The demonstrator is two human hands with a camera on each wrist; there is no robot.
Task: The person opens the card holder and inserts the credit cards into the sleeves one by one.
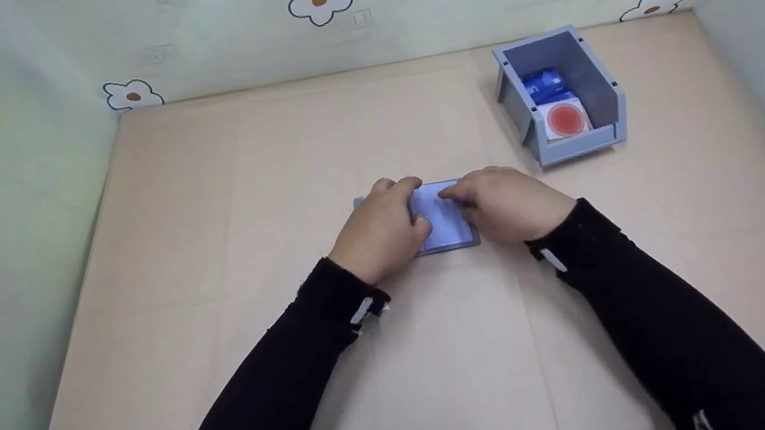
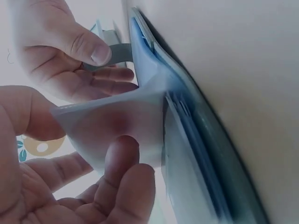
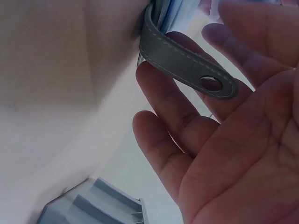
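Observation:
A card holder (image 1: 442,215) with a grey cover and clear plastic sleeves lies opened on the table, between both hands. My left hand (image 1: 381,230) pinches a translucent sleeve page (image 2: 112,123), which stands up from the other sleeves between thumb and fingers. My right hand (image 1: 508,202) is at the holder's right side, its fingers loosely bent. Beside those fingers sticks out the holder's grey strap (image 3: 187,65), with a metal snap (image 3: 211,83) near its rounded end. Whether the right fingertips press on the page is hard to tell.
A grey open-front bin (image 1: 578,144) stands at the back right of the table. Inside it are a blue packet (image 1: 545,84) and a white card with a red disc (image 1: 565,119). Pale walls (image 1: 234,32) with printed flowers border the table (image 1: 269,164).

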